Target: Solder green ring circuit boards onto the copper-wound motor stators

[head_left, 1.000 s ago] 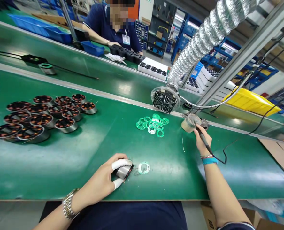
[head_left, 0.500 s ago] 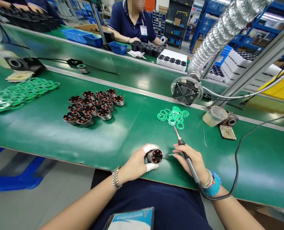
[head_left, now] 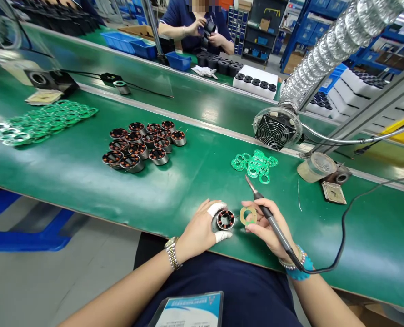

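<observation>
My left hand, with white coverings on its thumb and a finger, is closed around a round motor stator with copper windings. The stator's open end faces up towards me. In my right hand are two things: a soldering iron, its tip pointing up and left, and a thin ring-shaped circuit board pinched between thumb and fingers. The pale side of that board shows, just right of the stator and apart from it. Beyond the iron's tip lies a loose pile of green ring boards.
Several stators stand grouped left of centre, with overlapping green boards farther left. A fan on a foil duct hangs behind the pile. A plastic tub stands right. The iron's cord loops rightward. A co-worker sits opposite.
My right hand has turned the ring board from edge-on to flat towards me. The stator in my left hand is tipped more upright. The co-worker has raised both hands with a dark part.
</observation>
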A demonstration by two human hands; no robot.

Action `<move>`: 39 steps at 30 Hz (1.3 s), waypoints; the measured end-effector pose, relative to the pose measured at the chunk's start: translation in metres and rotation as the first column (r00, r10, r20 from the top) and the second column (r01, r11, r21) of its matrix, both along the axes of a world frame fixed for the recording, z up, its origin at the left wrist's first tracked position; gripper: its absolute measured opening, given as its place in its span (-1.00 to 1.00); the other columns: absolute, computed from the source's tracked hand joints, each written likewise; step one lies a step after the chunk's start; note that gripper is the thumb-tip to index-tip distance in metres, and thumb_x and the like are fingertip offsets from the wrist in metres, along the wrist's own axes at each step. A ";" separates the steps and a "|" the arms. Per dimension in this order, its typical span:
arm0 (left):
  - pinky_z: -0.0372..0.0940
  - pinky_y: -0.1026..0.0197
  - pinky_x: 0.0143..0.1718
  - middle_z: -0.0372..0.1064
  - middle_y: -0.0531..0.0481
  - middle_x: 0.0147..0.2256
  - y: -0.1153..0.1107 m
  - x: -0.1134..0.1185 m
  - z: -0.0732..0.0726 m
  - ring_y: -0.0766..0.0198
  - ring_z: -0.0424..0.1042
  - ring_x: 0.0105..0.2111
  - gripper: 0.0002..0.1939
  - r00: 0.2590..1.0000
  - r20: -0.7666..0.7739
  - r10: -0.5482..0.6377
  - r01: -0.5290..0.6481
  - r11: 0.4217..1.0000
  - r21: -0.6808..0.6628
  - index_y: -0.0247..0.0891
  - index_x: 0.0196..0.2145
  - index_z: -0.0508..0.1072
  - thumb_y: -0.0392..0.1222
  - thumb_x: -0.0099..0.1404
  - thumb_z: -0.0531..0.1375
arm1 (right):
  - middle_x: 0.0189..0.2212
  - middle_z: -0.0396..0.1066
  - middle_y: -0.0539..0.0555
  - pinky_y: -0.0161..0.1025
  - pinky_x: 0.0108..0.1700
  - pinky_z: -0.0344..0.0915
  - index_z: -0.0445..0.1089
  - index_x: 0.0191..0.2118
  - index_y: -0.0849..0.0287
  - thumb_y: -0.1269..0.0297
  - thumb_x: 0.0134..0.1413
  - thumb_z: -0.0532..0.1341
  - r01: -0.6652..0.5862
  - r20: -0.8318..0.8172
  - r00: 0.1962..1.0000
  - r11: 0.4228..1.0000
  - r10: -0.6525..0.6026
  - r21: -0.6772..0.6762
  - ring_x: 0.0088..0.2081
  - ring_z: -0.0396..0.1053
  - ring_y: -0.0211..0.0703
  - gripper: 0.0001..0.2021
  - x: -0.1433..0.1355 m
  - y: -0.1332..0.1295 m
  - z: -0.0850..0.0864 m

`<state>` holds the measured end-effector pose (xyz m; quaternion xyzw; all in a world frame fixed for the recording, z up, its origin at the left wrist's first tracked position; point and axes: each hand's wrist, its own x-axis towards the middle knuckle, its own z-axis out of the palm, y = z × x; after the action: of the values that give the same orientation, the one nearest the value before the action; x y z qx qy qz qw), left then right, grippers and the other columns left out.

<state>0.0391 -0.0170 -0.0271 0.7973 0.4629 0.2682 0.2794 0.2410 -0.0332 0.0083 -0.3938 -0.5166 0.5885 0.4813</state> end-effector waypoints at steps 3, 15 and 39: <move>0.15 -0.15 0.06 0.33 -0.21 -0.08 0.000 0.000 0.002 -0.02 0.29 -0.01 -0.47 0.999 0.036 0.017 -0.017 1.000 -0.011 -0.27 -0.14 0.31 0.02 -0.02 0.32 | -0.03 0.33 0.12 -0.17 -0.15 0.39 0.16 -0.09 0.03 0.34 -0.04 0.29 0.006 0.020 1.000 0.999 -0.006 0.039 -0.20 0.40 -0.22 -0.61 0.002 0.002 -0.004; 0.27 0.00 -0.06 0.35 -0.13 -0.12 0.001 -0.004 0.007 0.08 0.35 -0.10 -0.52 0.986 0.163 -0.016 0.034 0.994 -0.106 -0.22 -0.10 0.31 -0.08 0.04 0.31 | -0.14 0.37 0.13 -0.14 -0.08 0.35 0.15 0.02 0.09 0.28 -0.02 0.27 -0.223 0.667 0.743 0.917 -0.060 0.331 -0.16 0.39 -0.12 -0.53 -0.015 0.018 0.012; 0.20 -0.07 0.08 0.47 -0.06 -0.14 -0.005 -0.009 -0.002 0.13 0.43 -0.10 -0.83 0.970 0.232 -0.070 0.057 0.997 0.059 -0.18 -0.25 0.46 -0.20 0.14 0.24 | -0.07 0.35 0.12 -0.14 -0.01 0.30 0.18 0.00 0.10 0.26 -0.04 0.29 -0.340 0.527 0.838 0.893 0.144 0.295 -0.07 0.36 -0.13 -0.54 -0.011 0.028 -0.001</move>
<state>0.0298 -0.0216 -0.0291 0.7816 0.3940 0.3628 0.3197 0.2302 -0.0055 0.0070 -0.3603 -0.7712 0.4155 0.3206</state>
